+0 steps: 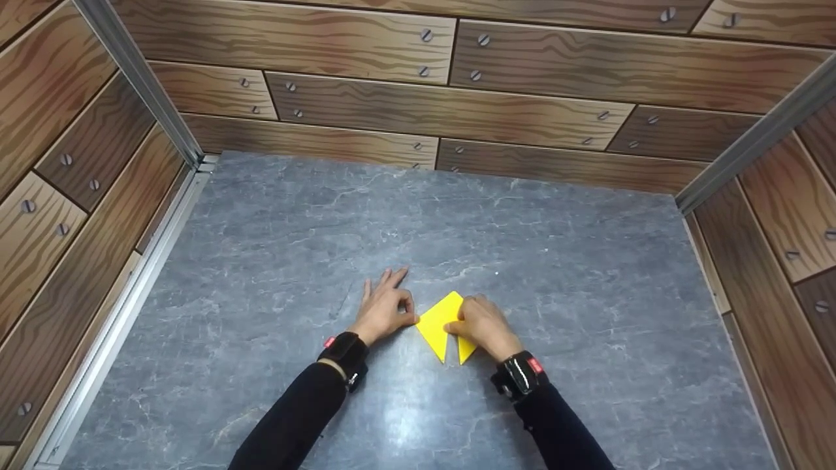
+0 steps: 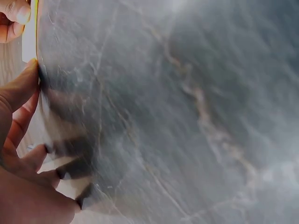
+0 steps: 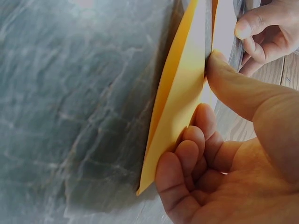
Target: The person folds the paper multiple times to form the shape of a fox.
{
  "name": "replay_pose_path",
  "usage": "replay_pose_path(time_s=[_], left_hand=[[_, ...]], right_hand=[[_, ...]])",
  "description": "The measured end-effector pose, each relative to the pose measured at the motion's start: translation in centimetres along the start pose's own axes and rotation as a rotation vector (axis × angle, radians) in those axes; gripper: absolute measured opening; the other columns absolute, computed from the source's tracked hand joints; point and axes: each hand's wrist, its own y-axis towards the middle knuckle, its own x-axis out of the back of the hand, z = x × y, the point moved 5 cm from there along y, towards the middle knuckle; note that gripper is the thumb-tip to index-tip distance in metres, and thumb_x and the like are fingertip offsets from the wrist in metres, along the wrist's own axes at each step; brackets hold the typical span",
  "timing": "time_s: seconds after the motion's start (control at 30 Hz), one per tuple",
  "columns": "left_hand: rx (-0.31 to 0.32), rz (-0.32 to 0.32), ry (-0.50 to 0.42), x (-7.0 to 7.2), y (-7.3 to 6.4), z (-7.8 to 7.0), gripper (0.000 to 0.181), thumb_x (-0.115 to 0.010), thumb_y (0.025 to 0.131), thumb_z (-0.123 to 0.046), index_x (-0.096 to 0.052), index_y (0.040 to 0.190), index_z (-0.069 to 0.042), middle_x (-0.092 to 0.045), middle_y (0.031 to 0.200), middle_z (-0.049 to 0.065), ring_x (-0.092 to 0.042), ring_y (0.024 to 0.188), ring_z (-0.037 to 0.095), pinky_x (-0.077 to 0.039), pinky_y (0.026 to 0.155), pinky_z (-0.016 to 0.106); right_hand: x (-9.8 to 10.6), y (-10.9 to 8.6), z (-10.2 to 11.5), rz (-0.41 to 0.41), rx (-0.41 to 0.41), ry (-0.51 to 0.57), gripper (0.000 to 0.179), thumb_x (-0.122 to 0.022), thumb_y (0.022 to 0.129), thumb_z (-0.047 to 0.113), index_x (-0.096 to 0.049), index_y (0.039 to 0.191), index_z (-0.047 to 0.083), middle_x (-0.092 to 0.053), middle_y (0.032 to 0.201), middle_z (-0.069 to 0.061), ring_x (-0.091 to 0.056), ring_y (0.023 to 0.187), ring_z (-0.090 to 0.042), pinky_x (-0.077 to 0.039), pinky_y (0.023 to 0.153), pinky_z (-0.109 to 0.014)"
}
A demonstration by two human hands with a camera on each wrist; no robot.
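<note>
A folded sheet of yellow paper lies on the grey marbled tabletop, with a pointed notch between two lower tips. At its left corner my left hand pinches with thumb and index finger, while the other fingers spread out over the table. My right hand holds the right side of the paper. Its thumb lies on the paper by the notch, and the other fingers curl along the outer edge. In the right wrist view a folded flap stands slightly apart from the layer under it. The right hand hides part of the paper.
The marbled tabletop stretches out around both hands. Wood-patterned panels wall it in at the back, left and right. Metal posts stand at the corners, and a metal rail follows the left edge.
</note>
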Motion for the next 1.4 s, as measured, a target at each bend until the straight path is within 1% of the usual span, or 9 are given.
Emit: replay_pose_path(time_s=[0.2,0.37,0.47,0.67,0.83,1.0,1.1,1.23,1.4], left_hand=[[-0.005,0.035,0.001,0.2,-0.1,0.0,0.024,-0.088,0.080,-0.021,-0.066,0.071,-0.018,-0.033,0.167,0.011,-0.016,0.156,0.040,-0.001,0.121,0.069],[-0.014,0.042,0.005,0.3,0.0,-0.2,0.023,-0.088,0.081,-0.022,-0.067,0.072,-0.017,-0.033,0.167,0.012,-0.016,0.156,0.042,0.000,0.121,0.070],[-0.014,0.049,0.009,0.2,0.0,-0.4,0.023,-0.087,0.082,-0.021,-0.067,0.072,-0.017,-0.033,0.166,0.013,-0.016,0.156,0.043,-0.001,0.120,0.070],[0.012,0.096,0.066,0.0,0.2,-0.9,0.022,-0.085,0.084,-0.020,-0.065,0.074,-0.018,-0.028,0.169,0.011,-0.012,0.157,0.041,0.000,0.121,0.069],[0.016,0.109,0.105,0.2,0.1,-1.3,0.021,-0.082,0.085,-0.019,-0.064,0.074,-0.019,-0.027,0.169,0.011,-0.012,0.157,0.041,-0.001,0.121,0.070],[0.024,0.121,0.120,0.1,0.1,-1.5,0.023,-0.081,0.087,-0.019,-0.062,0.073,-0.018,-0.025,0.170,0.011,-0.011,0.157,0.041,-0.003,0.121,0.070],[0.027,0.123,0.129,0.1,0.1,-1.5,0.025,-0.080,0.088,-0.019,-0.061,0.073,-0.018,-0.025,0.170,0.012,-0.012,0.157,0.042,-0.004,0.120,0.071],[0.041,0.116,0.154,0.1,0.1,-1.5,0.024,-0.079,0.088,-0.016,-0.060,0.073,-0.018,-0.026,0.169,0.012,-0.013,0.157,0.042,-0.005,0.119,0.073],[0.053,0.115,0.167,0.1,0.1,-1.5,0.024,-0.078,0.088,-0.015,-0.060,0.073,-0.017,-0.026,0.169,0.012,-0.013,0.156,0.043,-0.006,0.118,0.074]], right_hand=[[0.0,0.0,-0.2,0.002,-0.012,0.004,0.034,-0.083,0.087,0.030,-0.065,0.070,0.007,-0.053,0.078,-0.004,-0.050,0.074,-0.021,-0.041,0.063,-0.033],[0.0,-0.3,-0.4,-0.013,-0.007,0.010,0.031,-0.083,0.087,0.030,-0.068,0.078,0.005,-0.055,0.083,-0.005,-0.051,0.079,-0.023,-0.044,0.068,-0.036],[-0.3,-0.5,-0.7,-0.046,-0.001,0.023,0.031,-0.085,0.086,0.030,-0.068,0.083,0.004,-0.056,0.086,-0.006,-0.053,0.082,-0.023,-0.046,0.072,-0.038],[-0.3,-1.1,-1.2,-0.150,0.069,0.072,0.029,-0.086,0.085,0.027,-0.066,0.082,0.006,-0.055,0.086,-0.005,-0.053,0.080,-0.022,-0.046,0.072,-0.038],[0.3,-1.3,-1.7,-0.147,0.098,0.139,0.019,-0.077,0.093,0.019,-0.067,0.081,0.008,-0.058,0.084,-0.003,-0.053,0.077,-0.019,-0.046,0.069,-0.035],[1.3,-1.3,-2.5,-0.162,0.051,0.183,0.010,-0.067,0.095,0.009,-0.074,0.092,0.003,-0.065,0.082,-0.004,-0.055,0.072,-0.018,-0.048,0.067,-0.034],[1.9,-1.2,-3.0,-0.201,0.007,0.184,0.011,-0.069,0.095,0.010,-0.075,0.096,0.001,-0.068,0.085,-0.006,-0.057,0.073,-0.019,-0.049,0.066,-0.034],[2.1,-0.9,-2.9,-0.221,-0.015,0.123,0.012,-0.076,0.092,0.014,-0.073,0.088,0.003,-0.064,0.080,-0.004,-0.056,0.071,-0.019,-0.045,0.062,-0.032],[2.0,-0.9,-2.3,-0.211,-0.014,0.060,0.021,-0.082,0.085,0.014,-0.064,0.076,0.008,-0.054,0.072,-0.002,-0.051,0.067,-0.020,-0.038,0.058,-0.031]])
